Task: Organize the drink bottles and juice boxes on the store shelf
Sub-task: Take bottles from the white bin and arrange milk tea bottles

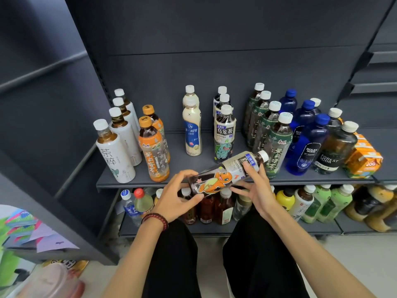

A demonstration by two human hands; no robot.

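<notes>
The job is looking well advanced, judging from the upper shelf (193,166). Its bottles are standing upright in front-to-back rows by kind. From the left of the frame to the right these are white-labelled tea bottles (116,151), orange-labelled bottles (153,151), cream milk-tea bottles (192,130), an oolong row (224,134), green-labelled bottles (277,143), blue soda bottles (307,145), dark soda bottles (335,147) and orange juice boxes (363,158) at the far right edge.

One oolong tea bottle (223,173) is still waiting for a place. It is hanging tilted, almost lying, in the lower middle of the frame, over the shelf's front edge, with its cap pointing to the upper right. Both hands are clamping it. The left hand (178,196) is curling round the base end, and the right hand (255,190) is gripping near the shoulder, thumb on the label.

The bottle is showing clear plastic, dark tea, a white cap, and a pale label with a blue band and an orange cartoon creature. That band is matching the oolong row, so it is probably heading there.

The lower shelf (322,226) is appearing more mixed at its left end and may be needing attention too.
</notes>
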